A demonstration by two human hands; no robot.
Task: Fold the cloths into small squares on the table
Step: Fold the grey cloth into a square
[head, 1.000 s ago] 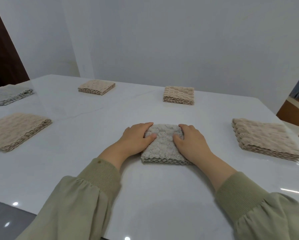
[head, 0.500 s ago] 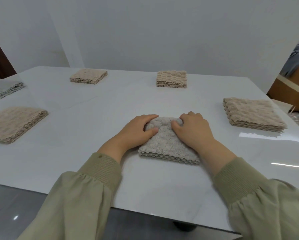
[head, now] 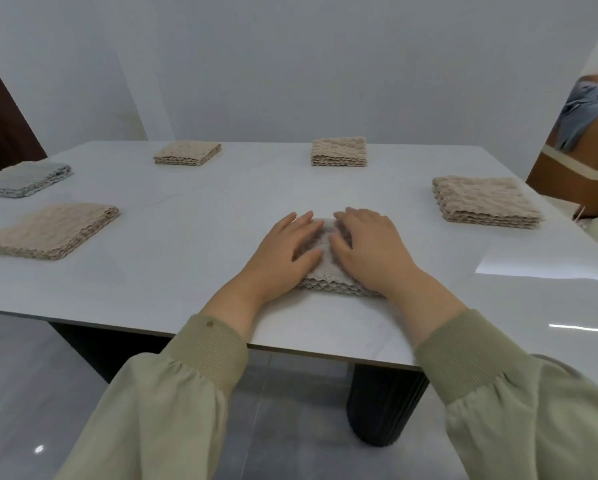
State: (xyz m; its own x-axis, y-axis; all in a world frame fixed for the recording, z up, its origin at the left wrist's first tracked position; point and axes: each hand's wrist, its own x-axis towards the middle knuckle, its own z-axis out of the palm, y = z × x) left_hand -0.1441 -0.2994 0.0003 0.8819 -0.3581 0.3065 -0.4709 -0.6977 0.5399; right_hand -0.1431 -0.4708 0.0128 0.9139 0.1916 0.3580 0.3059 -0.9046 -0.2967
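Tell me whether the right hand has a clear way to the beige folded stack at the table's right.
Probably yes. The right hand lies flat on the grey cloth, holding nothing, and only bare table separates it from the beige stack.

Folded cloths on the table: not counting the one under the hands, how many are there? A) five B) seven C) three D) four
A: besides the pressed cloth under the left hand and right hand, five lie apart: the grey cloth, near-left beige cloth, far-left beige cloth, far-centre beige cloth and right beige cloth.
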